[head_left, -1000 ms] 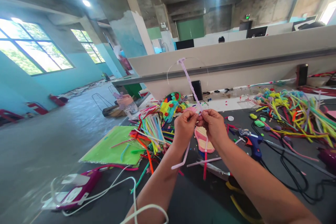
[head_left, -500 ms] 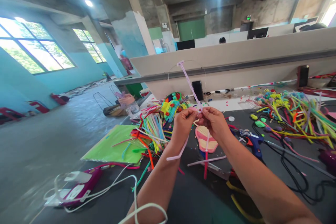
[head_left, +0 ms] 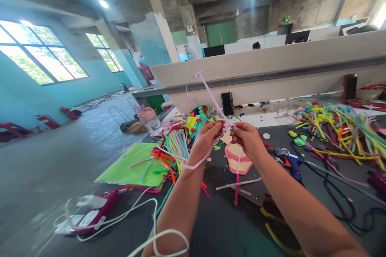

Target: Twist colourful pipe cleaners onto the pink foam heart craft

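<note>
Both my hands are raised over a dark table point(head_left: 229, 225). My left hand point(head_left: 207, 137) pinches a pale pink pipe cleaner point(head_left: 211, 95) that rises up and to the left to a small bend at its top; its loose tail curls down under my left wrist. My right hand point(head_left: 246, 138) pinches the same pipe cleaner from the right, fingers closed, almost touching the left. A thin clear wire loop point(head_left: 189, 84) arcs around the pipe cleaner's top. Under my hands lies a pink and cream felt shape point(head_left: 238, 160).
A heap of coloured pipe cleaners point(head_left: 176, 146) and a green sheet point(head_left: 132, 165) lie to the left. More pipe cleaners point(head_left: 340, 126) are piled at the right, near a blue glue gun point(head_left: 292, 164) and black cables. A magenta device point(head_left: 93, 213) with white cord sits at the near left. A phone point(head_left: 227, 103) leans against the partition.
My hands have risen slightly and drifted left. The pipe cleaner's top has swung left, and its lower tail has curled up under my left wrist.
</note>
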Demonstrator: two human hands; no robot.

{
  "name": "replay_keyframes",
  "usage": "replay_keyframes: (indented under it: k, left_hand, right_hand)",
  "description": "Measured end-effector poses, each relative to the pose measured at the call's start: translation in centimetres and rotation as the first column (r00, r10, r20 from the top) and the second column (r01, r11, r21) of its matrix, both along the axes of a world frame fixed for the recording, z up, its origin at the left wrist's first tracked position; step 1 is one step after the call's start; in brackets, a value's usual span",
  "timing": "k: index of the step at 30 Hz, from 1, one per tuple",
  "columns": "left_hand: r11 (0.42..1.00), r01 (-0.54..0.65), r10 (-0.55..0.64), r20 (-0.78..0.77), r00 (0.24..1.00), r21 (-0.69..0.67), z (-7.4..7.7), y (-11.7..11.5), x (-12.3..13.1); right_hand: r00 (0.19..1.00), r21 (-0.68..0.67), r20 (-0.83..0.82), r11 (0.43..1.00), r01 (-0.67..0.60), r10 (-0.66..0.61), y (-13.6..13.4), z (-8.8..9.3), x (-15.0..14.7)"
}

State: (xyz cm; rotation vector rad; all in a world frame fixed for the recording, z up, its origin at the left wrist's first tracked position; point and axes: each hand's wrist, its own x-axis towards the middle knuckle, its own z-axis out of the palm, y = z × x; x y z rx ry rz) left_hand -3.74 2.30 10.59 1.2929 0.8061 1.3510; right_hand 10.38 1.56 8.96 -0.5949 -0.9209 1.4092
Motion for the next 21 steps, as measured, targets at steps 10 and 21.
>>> replay_keyframes:
  k: [10, 21]
  left_hand:
    - [0.997, -0.046, 0.053, 0.108, 0.993, -0.059, -0.6, 0.0, 0.4]
    - [0.998, -0.057, 0.059, 0.133, 0.989, -0.019, -1.3, -0.1, 1.2]
  right_hand:
    - [0.985, -0.021, 0.011, 0.985, -0.170, 0.170, -0.1, -0.7, -0.6]
    - [0.992, -0.039, -0.076, 0.993, -0.108, 0.105, -0.4, -1.0, -1.7]
